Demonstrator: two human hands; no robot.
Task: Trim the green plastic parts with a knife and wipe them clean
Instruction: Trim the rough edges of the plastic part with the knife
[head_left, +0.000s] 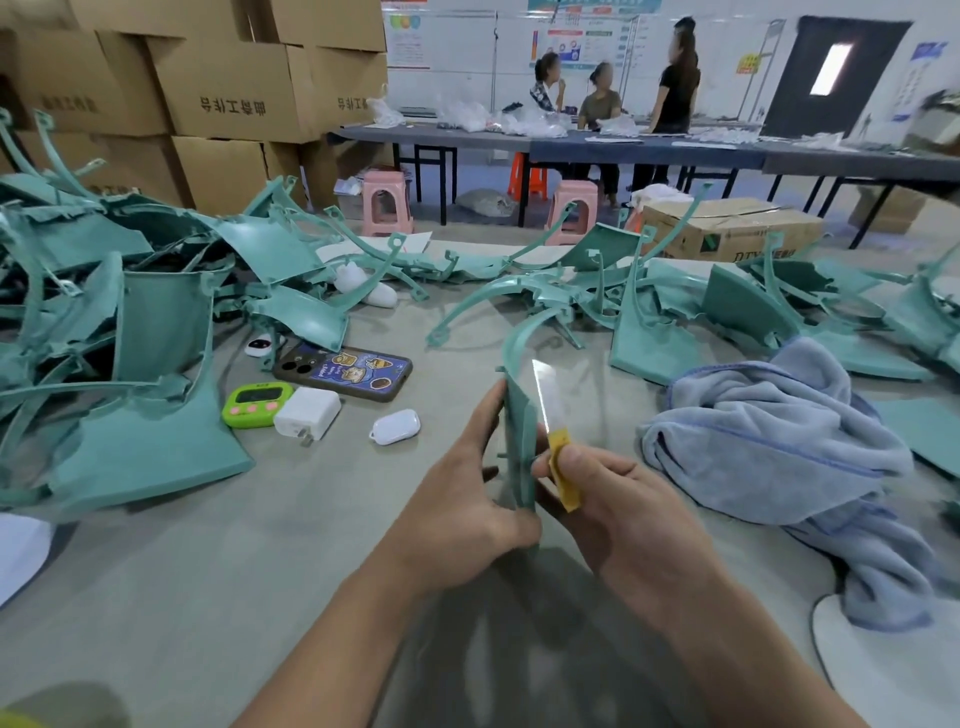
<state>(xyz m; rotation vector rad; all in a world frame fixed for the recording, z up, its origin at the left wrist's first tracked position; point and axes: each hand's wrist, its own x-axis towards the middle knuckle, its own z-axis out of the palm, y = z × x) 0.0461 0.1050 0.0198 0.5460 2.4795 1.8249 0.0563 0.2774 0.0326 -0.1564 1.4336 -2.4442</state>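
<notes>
A green plastic part (519, 410) stands edge-on above the table's middle, its curved arm rising to the upper right. My left hand (467, 493) grips it from the left side. My right hand (618, 509) holds a knife (550, 410) by its yellow handle, the bare blade pointing up along the part's right edge. A blue-grey cloth (779, 441) lies bunched on the table to the right of my hands. Piles of green parts lie at the left (135, 332) and across the back right (727, 306).
Left of my hands lie a phone (343, 371), a green timer (257, 404), a white charger (306, 413) and a white earbud case (396, 427). Cardboard boxes (223, 83) are stacked at back left. Three people are at a far dark table (649, 148).
</notes>
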